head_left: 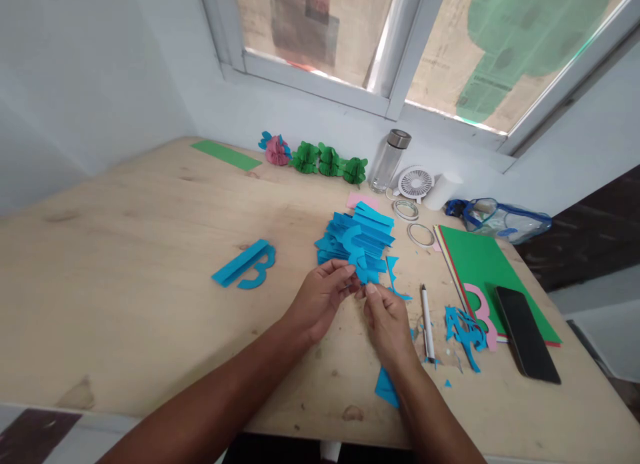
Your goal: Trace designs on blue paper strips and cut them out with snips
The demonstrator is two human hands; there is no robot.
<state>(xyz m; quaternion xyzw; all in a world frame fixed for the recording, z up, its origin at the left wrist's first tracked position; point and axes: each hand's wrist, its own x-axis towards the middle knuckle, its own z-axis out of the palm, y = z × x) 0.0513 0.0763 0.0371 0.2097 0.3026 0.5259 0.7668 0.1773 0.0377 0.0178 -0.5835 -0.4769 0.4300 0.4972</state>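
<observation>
A blue paper cutout (364, 263) with a scalloped edge is pinched between my left hand (327, 291) and my right hand (385, 314). Both hands are closed, fingertips close together at its near edge. Just beyond them lies a pile of folded blue paper pieces (345, 236), partly overlapped by the cutout. To the left rests a blue folded strip with a scalloped piece (245, 264). Thin blue paper offcuts (393, 274) lie right of the pile, and another blue paper piece (386, 387) is partly hidden under my right forearm.
Green paper ornaments (329, 161), a glass bottle (387, 163) and a small fan (415, 182) line the wall. At right are tape rolls (421, 235), a pen (427, 324), blue scraps (465, 334), coloured sheets (487, 264), a phone (527, 334) and a clear pouch (505, 219).
</observation>
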